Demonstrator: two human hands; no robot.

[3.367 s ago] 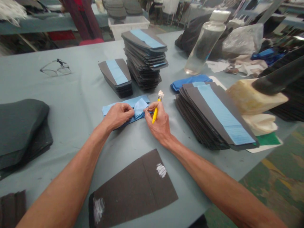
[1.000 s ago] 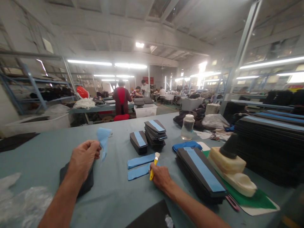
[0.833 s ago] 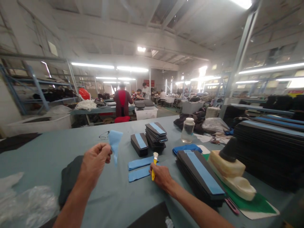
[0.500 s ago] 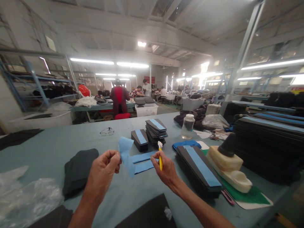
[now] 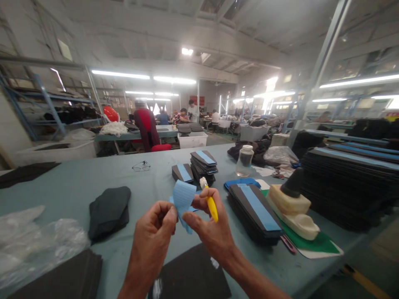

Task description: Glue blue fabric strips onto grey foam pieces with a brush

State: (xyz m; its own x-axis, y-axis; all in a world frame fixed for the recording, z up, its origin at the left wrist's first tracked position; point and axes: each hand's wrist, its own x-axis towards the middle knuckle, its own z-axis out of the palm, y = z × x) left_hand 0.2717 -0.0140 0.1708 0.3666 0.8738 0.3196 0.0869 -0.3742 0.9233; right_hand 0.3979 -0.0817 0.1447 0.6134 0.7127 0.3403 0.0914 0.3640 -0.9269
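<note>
- Your left hand (image 5: 155,232) is closed in a pinch, thumb against fingers, on the edge of a light blue strip (image 5: 184,194).
- That strip is raised off the table between your two hands, its upper part flaring out and its lower end hanging down.
- Your right hand (image 5: 216,230) is partly curled around a yellow brush (image 5: 212,207), its pale bristles pointing up and away from you; the thumb and forefinger are spread apart beside the strip, and you cannot tell here whether they touch it.
- Below both hands, nearest you, lies a dark panel (image 5: 193,274) with whitish patches at two ends.
- Just right of your right hand sits a stack of dark panels (image 5: 255,207) topped with a blue band.
- Beyond your hands stand a taller stack (image 5: 204,166) and a lower stack (image 5: 182,171), side by side.
- Left of your left hand lies a dark folded piece (image 5: 109,211); beyond it, glasses (image 5: 141,167) rest on the table (image 5: 156,187).
</note>
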